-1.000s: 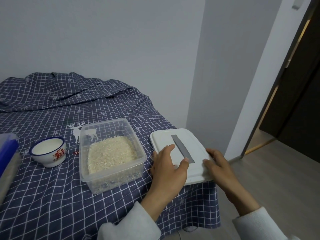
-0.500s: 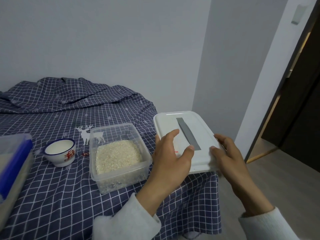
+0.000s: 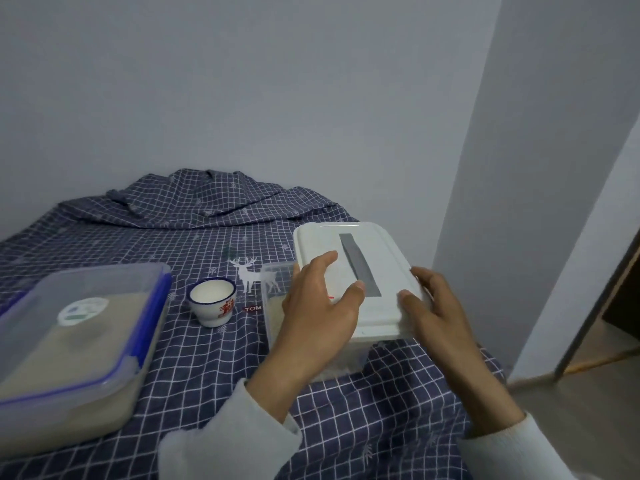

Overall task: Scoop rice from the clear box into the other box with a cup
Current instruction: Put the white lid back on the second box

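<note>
The clear box (image 3: 273, 289) of rice stands on the checked cloth, mostly hidden under a white lid (image 3: 384, 258) with a grey strip. Both my hands hold that lid over the box. My left hand (image 3: 318, 306) lies across its left side with fingers and thumb on top. My right hand (image 3: 436, 306) grips its right edge with curled fingers. A small white cup (image 3: 212, 301) with a blue rim and red print stands just left of the clear box. The other box (image 3: 79, 341), closed with a blue-rimmed clear lid, sits at the left.
The blue checked cloth (image 3: 194, 368) covers the table and bunches up against the wall behind. The table's right edge drops off just past the clear box. A wall corner and a dark doorway (image 3: 620, 292) lie to the right.
Both hands carried the white lid up off the table's right corner and leftward over the clear box. My view turned left, bringing the blue-rimmed box into sight.
</note>
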